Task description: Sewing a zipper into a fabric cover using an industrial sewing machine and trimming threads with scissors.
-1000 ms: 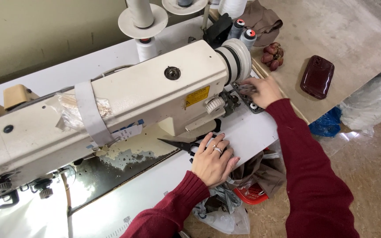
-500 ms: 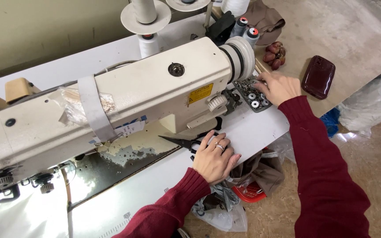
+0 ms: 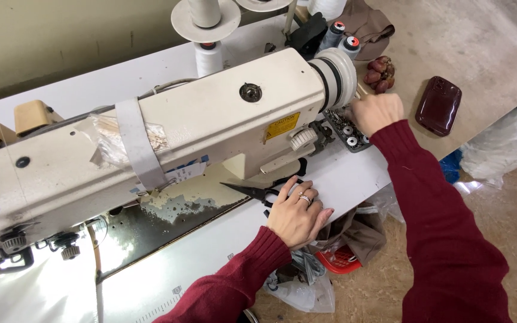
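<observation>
L hand point(image 3: 297, 214) lies flat, fingers spread, palm down on the white desk point(image 3: 210, 251), holding nothing; fingertips rest on the handles of black scissors point(image 3: 252, 191), blades pointing left under the machine arm. Ring on one finger. R hand point(image 3: 377, 112) is curled loosely into a small tray of bobbins point(image 3: 348, 130) just right of the machine base; can't tell if it actually grips one, fingers hidden. Both sleeves dark red knit. The cream sewing machine point(image 3: 169, 143) fills the middle, handwheel point(image 3: 337, 78) at its right end, near the R hand. Behind it: thread spools point(image 3: 339, 36) and white cone stand point(image 3: 206, 18). Further right on the desk: bunch of grapes point(image 3: 378, 73), dark red case point(image 3: 439, 105). Below the desk edge: brown cloth point(image 3: 357, 233), red basket point(image 3: 337, 258), plastic bags point(image 3: 504, 146) on the floor.
</observation>
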